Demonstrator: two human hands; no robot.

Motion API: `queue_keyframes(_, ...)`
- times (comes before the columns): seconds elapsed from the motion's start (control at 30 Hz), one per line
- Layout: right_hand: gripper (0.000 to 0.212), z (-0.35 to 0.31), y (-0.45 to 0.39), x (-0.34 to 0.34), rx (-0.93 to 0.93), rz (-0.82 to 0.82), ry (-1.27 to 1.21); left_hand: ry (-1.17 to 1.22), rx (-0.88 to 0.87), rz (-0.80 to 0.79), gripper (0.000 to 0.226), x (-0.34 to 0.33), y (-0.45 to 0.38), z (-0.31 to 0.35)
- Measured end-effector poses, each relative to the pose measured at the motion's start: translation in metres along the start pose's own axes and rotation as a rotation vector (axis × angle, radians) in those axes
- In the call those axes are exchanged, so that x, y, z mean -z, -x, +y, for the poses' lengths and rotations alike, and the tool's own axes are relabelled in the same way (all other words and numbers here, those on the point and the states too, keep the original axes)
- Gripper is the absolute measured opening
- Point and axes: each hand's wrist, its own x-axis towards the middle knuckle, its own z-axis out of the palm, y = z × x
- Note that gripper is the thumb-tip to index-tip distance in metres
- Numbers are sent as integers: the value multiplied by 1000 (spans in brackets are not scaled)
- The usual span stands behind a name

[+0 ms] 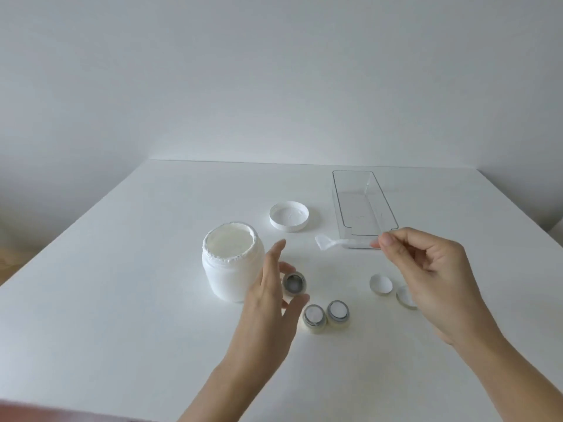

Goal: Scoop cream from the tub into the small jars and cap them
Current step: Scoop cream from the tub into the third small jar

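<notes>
Filling is the step in hand, I judge: the big white plastic tub (233,263) stands open on the white counter (122,315), cream up to its rim, with its round white lid (289,219) behind it. My right hand (432,275) pinches a small clear plastic spatula (341,243) by the handle, blade aimed at the tub. My left hand (268,303), fingers spread, reaches around an empty small glass jar (294,283); two filled jars (325,318) sit nearby uncapped. Next, dip the blade in the cream

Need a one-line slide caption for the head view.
Right hand pinches a small spatula above the table; open left hand reaches beside the open cream tub and three small jars.
</notes>
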Motion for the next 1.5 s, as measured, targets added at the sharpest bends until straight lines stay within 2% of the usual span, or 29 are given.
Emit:
queue_keyframes(0.23, 9, -39, -38, -66, 360, -112, 295, 338, 212, 264, 61, 8, 35, -20)
queue_keyframes(0.37, 17, -59, -58, -99, 525, -340, 487, 449, 253, 311, 55, 7, 40, -26)
queue_keyframes(0.47, 25, -69, -69, -120, 763, -494, 813, 483, 254, 325, 53, 8, 40, -28)
queue_keyframes(0.53, 22, -73, -76, -133, 895, -554, 974, 495, 251, 327, 52, 8, 40, -29)
queue_keyframes(0.63, 20, -76, -83, -146, 948, -609, 1149, 521, 252, 317, 48, 8, 40, -30)
queue_keyframes(0.73, 20, -73, -89, -151, 911, -649, 1246, 555, 241, 307, 44, 9, 41, -30)
queue_keyframes(0.9, 24, -64, -93, -155, 740, -750, 1195, 590, 219, 286, 40, 10, 40, -31)
queue_keyframes(1.03, 42, -59, -100, -151, 483, -826, 1011, 606, 217, 281, 39, 11, 40, -31)
queue_keyframes(1.1, 42, -59, -103, -147, 357, -835, 878, 619, 221, 279, 38, 12, 39, -32)
queue_keyframes(1.27, 36, -56, -106, -141, 89, -772, 602, 629, 225, 274, 38, 13, 39, -31)
queue_keyframes(1.5, 30, -41, -109, -124, -132, -626, 385, 678, 257, 264, 36, 14, 36, -32)
